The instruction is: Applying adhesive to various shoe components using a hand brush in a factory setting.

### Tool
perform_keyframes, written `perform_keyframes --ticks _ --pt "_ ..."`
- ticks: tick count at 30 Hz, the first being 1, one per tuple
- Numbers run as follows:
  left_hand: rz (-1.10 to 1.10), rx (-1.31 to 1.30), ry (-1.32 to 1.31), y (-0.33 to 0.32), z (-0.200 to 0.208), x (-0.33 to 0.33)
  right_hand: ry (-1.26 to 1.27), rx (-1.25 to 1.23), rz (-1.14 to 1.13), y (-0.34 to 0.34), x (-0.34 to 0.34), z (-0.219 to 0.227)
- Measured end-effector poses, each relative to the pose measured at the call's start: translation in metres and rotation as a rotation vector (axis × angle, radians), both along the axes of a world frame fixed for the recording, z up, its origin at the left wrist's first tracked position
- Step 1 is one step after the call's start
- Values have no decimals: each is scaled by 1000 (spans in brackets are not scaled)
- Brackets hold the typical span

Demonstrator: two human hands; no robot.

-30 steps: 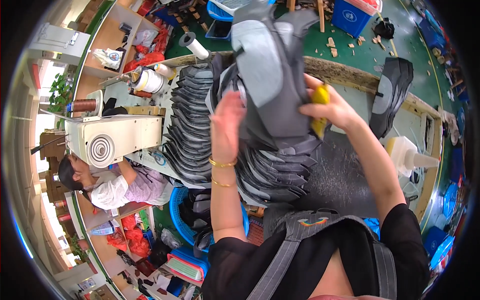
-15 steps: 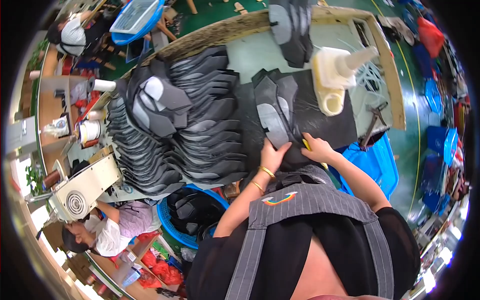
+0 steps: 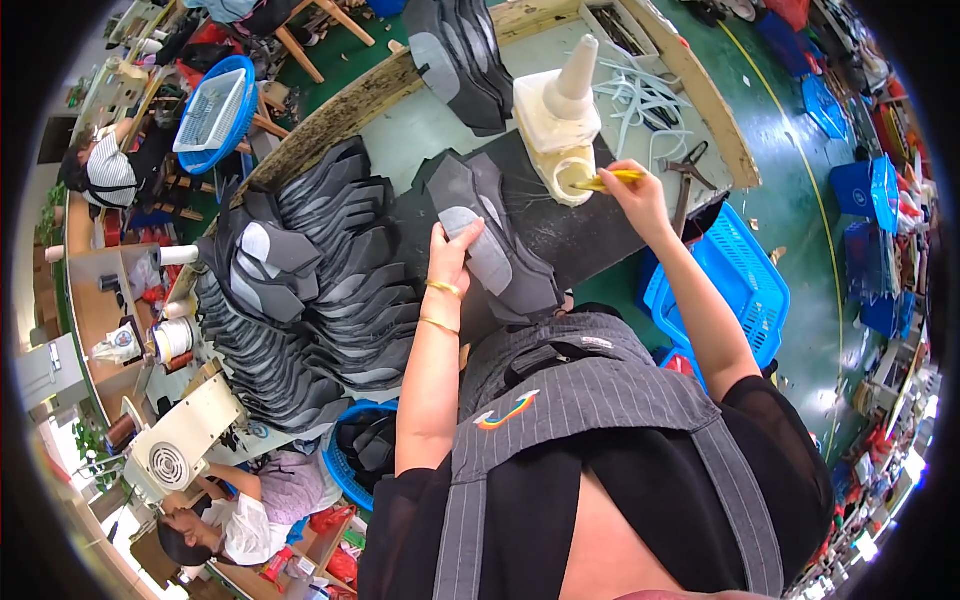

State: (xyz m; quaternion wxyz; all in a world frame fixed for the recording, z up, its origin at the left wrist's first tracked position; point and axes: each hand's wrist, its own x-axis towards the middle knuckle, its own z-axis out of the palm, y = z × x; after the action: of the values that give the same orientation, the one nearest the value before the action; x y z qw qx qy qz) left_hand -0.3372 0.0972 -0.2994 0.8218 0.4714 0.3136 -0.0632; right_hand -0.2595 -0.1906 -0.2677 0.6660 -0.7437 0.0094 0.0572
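My left hand [image 3: 452,255] grips the left edge of a dark grey cut-out piece [image 3: 492,262] with a light grey patch, thumb on top. Another grey piece [image 3: 520,262] lies beside it, partly overlapped, on the black board [image 3: 590,235]. Between the fingers of my right hand [image 3: 640,203] is a slim yellow brush [image 3: 612,178]. Its tip reaches into the round cup [image 3: 574,178] of a white plastic glue bottle [image 3: 555,115] with a cone-shaped top; the cup's rim hides the very end.
Rows of overlapping grey pieces [image 3: 345,250] cover the table's left side. Further pieces [image 3: 460,65] lie at the far edge. Metal pliers-like tool [image 3: 686,180] and pale strips [image 3: 640,95] sit at right, above a blue basket [image 3: 735,290]. A co-worker [image 3: 240,520] sits by a sewing machine [image 3: 185,435].
My right hand has gone from the pieces' near end to the bottle's cup with the yellow brush. My left hand has moved up along the piece's left edge. The whole view has shifted and turned.
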Motion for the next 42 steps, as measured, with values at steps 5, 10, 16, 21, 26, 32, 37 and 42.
perform_keyframes --ticks 5,10,16,21,26,32,37,42 --pt "137 4 -80 -8 21 -4 -134 -338 -1 28 12 -23" --pt "168 287 -206 41 25 5 78 -242 -43 34 34 -13" --pt "196 855 35 65 -22 4 -622 -848 654 78 11 0" --pt "168 935 -336 36 32 -50 -602 -815 505 28 -17 10" --pt "86 621 -269 33 92 -23 79 -194 -78 10 23 20" --pt "12 331 12 107 -34 35 280 -248 8 27 61 -33" --pt "109 465 -12 93 -31 35 392 301 -50 110 35 26" --pt "21 540 132 90 -53 37 166 317 65 249 77 -33"
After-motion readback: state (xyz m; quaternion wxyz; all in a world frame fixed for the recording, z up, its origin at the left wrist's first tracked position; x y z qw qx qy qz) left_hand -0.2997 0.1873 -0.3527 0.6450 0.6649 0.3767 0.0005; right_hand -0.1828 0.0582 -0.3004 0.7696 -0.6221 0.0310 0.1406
